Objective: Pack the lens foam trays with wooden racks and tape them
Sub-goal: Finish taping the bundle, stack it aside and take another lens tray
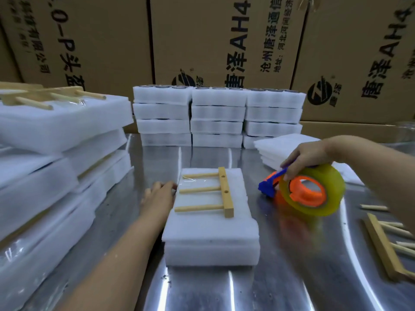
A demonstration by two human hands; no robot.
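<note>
A wooden rack (225,194) lies on the central foam tray stack (211,234) on the steel table (280,277). The left hand (158,195) presses its fingertips, held together, against the stack's left edge. The right hand (307,158) grips a tape dispenser (310,191) just right of the stack. The rear foam trays (216,113) show lens rims in the top layer.

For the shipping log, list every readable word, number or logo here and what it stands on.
"唐泽AH4", sideways: middle cardboard box.
"沧州唐泽通信": same box.
"唐泽AH4": right cardboard box.
"0-P头": left cardboard box.
Smaller print on all three boxes: too blurred.
No text seen on foam trays or tape dispenser.
</note>
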